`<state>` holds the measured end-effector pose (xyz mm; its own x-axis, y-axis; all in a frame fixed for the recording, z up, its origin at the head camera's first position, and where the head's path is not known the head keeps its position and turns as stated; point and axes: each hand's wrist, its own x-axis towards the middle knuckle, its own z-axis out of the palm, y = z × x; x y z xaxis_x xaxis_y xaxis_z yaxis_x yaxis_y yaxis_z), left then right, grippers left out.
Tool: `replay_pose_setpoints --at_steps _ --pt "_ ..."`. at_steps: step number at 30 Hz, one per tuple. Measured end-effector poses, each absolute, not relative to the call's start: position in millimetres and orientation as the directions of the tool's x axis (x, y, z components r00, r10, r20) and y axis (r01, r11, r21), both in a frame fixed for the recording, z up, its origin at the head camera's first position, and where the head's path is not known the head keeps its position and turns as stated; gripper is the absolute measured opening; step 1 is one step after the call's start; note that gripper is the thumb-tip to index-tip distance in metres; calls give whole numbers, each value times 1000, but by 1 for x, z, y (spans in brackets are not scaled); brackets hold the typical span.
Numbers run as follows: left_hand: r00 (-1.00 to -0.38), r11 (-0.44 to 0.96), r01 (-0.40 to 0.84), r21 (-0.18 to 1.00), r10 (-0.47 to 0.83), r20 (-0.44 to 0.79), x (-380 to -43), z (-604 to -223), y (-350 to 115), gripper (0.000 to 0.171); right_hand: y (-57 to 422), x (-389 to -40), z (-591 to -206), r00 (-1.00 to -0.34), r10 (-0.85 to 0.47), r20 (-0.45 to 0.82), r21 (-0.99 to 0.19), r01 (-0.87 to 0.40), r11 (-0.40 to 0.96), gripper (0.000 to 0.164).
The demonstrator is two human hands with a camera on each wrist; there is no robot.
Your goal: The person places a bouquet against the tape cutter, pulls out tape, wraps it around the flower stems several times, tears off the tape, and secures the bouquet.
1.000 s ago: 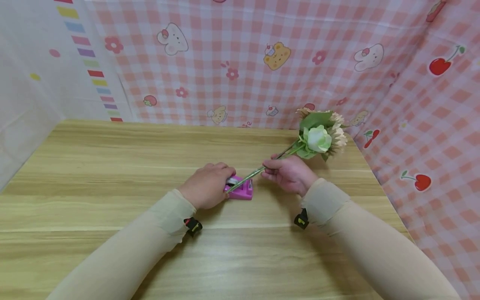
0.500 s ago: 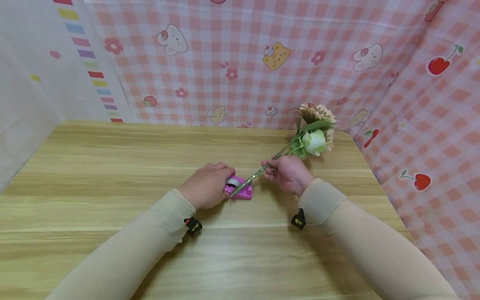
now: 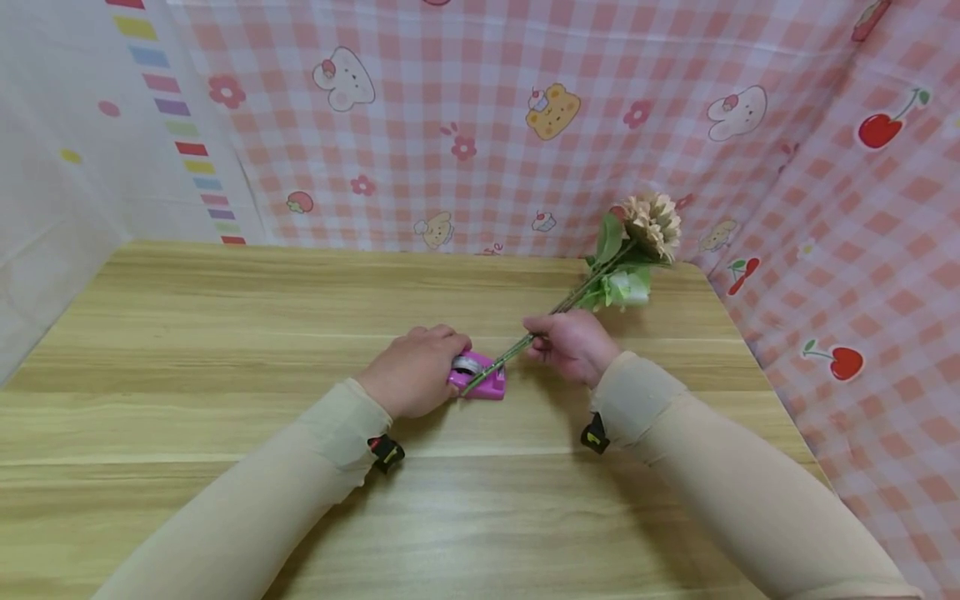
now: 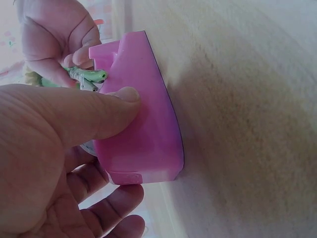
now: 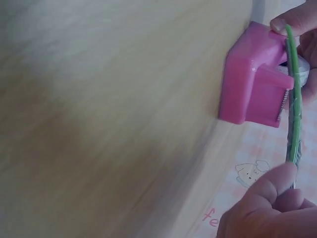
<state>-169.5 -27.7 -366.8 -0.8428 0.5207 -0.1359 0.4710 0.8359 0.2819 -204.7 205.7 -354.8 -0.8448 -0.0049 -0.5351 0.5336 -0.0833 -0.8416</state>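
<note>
My left hand [image 3: 414, 372] grips a pink tape dispenser [image 3: 492, 387] standing on the table, thumb along its side in the left wrist view. A clear tape roll [image 3: 467, 364] sits inside it. With thumb and fingers, my right hand [image 3: 577, 343] pinches a bundle of artificial flower stems [image 3: 517, 347]. The stems slant across the top of the dispenser; their cut ends [image 4: 101, 76] lie by my left thumb. In the right wrist view they pass beside the serrated cutter [image 5: 283, 104]. Beyond the right hand are a beige flower [image 3: 654, 225] and a partly hidden pale green rose [image 3: 628, 286].
The wooden table [image 3: 225, 333] spreads around both hands. Pink checked cloth [image 3: 480, 100] hangs along its back edge, close behind the flower heads, and more [image 3: 885, 292] hangs along the right. White cloth [image 3: 60, 183] borders the left side.
The flower bundle has turned in my right hand: the beige flower has come up on top and the rose has swung lower, partly out of sight. My left hand and the dispenser stay put.
</note>
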Motion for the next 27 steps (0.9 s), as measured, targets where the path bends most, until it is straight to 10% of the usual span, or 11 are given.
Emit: replay_pose_setpoints --at_steps 20,27 --pt "-842 833 471 291 523 -133 -170 -367 -29 63 218 -203 -344 -826 -151 -543 -840 533 101 15" --pt "-840 832 478 281 526 -132 -169 -366 -29 64 218 -202 -343 -844 -129 -521 -853 509 117 44"
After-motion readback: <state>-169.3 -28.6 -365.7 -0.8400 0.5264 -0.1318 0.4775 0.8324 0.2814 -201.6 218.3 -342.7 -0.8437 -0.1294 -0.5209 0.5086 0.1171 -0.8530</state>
